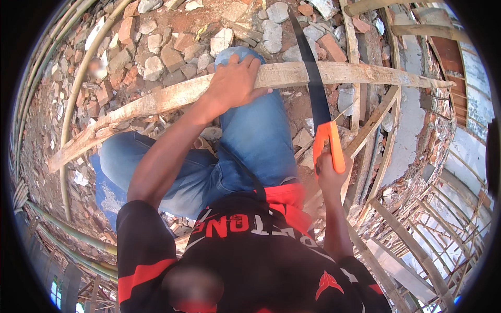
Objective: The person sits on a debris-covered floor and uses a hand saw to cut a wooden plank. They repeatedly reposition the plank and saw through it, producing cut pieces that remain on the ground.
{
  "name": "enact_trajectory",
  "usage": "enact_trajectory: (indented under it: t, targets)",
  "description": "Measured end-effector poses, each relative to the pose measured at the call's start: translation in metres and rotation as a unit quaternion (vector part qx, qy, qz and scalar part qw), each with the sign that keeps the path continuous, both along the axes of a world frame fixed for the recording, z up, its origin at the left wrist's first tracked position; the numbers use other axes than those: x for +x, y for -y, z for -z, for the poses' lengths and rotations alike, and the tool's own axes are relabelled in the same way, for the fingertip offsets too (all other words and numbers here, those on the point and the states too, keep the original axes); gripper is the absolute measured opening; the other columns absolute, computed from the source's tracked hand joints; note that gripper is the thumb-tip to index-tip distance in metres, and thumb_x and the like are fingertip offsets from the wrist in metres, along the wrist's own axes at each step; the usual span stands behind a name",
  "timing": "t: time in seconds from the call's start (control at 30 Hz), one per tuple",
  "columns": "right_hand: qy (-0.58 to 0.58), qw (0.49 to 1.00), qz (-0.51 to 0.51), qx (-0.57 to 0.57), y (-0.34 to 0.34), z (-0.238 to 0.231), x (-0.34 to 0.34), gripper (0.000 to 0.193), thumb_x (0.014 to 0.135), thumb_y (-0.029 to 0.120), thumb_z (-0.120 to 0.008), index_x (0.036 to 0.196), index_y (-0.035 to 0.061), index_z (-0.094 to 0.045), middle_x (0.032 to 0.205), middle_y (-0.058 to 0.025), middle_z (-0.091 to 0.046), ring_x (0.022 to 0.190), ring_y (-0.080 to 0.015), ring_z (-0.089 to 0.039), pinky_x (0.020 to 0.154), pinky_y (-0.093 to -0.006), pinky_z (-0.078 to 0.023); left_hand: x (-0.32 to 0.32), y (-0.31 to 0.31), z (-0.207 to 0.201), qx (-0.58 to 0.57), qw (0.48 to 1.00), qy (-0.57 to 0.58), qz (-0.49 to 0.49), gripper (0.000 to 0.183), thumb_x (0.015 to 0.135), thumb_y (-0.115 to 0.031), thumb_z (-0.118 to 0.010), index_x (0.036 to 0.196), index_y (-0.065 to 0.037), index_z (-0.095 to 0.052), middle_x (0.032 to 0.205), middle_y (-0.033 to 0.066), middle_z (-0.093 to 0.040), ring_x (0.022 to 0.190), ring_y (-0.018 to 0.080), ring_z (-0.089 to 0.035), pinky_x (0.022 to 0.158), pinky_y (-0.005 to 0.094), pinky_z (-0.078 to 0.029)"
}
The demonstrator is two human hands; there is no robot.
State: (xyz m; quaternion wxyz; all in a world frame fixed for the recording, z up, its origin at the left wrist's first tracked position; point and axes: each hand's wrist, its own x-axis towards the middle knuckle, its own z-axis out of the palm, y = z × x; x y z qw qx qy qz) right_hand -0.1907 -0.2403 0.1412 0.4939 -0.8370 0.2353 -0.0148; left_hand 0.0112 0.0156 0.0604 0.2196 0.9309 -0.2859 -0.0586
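One plank (284, 74) lies across the person's right leg (255, 128), and I take that leg to be serving as a workbench. The left hand (235, 83) is closed over the wood there, fingers across the far edge, thumb toward the near one; I judge that this pins it against sliding or rolling. Just to the right, the saw (319, 99) crosses the plank, tip pointing away from the body. I cannot tell whether its teeth have bitten in. The right hand (331, 169) is wrapped around the orange handle (340, 156), near the body, which I think leaves the arm room for a long stroke. The gap between left hand and saw seems sensible to me: near enough to steady the wood, apart enough for safety. Farther right, the plank passes over timbers (351, 39); whether they bear its weight, I cannot tell. Its left end reaches over a pole (77, 94) and rubble (151, 68), ground too uneven, I judge, for sawing directly on.
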Motion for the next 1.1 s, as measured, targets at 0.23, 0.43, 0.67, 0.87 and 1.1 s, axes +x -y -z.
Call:
enact_trajectory:
  t: [0.23,0.43,0.67,0.87,1.1]
  targets:
    - [-0.064,0.998,0.021,0.017,-0.02,-0.064,-0.047,0.016,0.083,0.002,-0.05,0.068,-0.0019,-0.056,0.055,-0.0019,-0.053,0.047,-0.0076,-0.047,0.045,-0.0248,-0.038,0.003,-0.01,-0.005,0.003,0.999,-0.047,-0.013,0.066,0.088,-0.058,-0.071,0.116,0.001,-0.058,0.112,0.0142,-0.064,0.099,0.0376,-0.062,0.073,0.0497,-0.058]
    - [-0.015,0.996,0.044,0.08,-0.025,-0.007,0.064,0.022,0.089,0.004,-0.058,0.068,0.0019,-0.051,0.056,0.0018,-0.046,0.048,-0.0066,-0.042,0.045,-0.0275,-0.033,0.0,-0.001,-0.008,0.005,0.999,-0.053,0.0,0.066,0.088,-0.058,-0.071,0.117,-0.001,-0.058,0.113,0.0124,-0.064,0.103,0.0356,-0.062,0.074,0.0495,-0.059]
    - [-0.068,0.997,-0.012,0.03,0.013,-0.065,-0.037,0.017,0.082,0.009,-0.057,0.075,-0.0054,-0.065,0.056,-0.0028,-0.052,0.048,-0.0089,-0.048,0.049,-0.0249,-0.041,0.005,-0.011,0.0,0.025,0.997,-0.066,-0.026,0.068,0.088,-0.059,-0.071,0.12,-0.001,-0.058,0.119,0.0135,-0.065,0.106,0.0348,-0.062,0.078,0.055,-0.057]
    - [-0.01,0.995,0.06,0.073,-0.034,0.005,0.048,0.023,0.087,0.007,-0.059,0.067,0.0028,-0.05,0.056,0.001,-0.047,0.047,-0.0075,-0.042,0.045,-0.0275,-0.035,-0.005,-0.009,0.003,-0.007,0.998,-0.069,-0.002,0.067,0.089,-0.058,-0.07,0.121,0.0,-0.058,0.119,0.0136,-0.065,0.108,0.0357,-0.062,0.08,0.0572,-0.056]
    - [-0.046,0.999,-0.016,0.016,-0.002,-0.045,-0.001,0.019,0.086,0.008,-0.054,0.069,-0.0001,-0.058,0.054,-0.0015,-0.048,0.048,-0.0075,-0.046,0.048,-0.0264,-0.04,0.004,-0.008,-0.002,0.019,0.997,-0.073,-0.007,0.066,0.087,-0.057,-0.072,0.12,-0.002,-0.059,0.119,0.0123,-0.064,0.113,0.0345,-0.06,0.082,0.0546,-0.057]
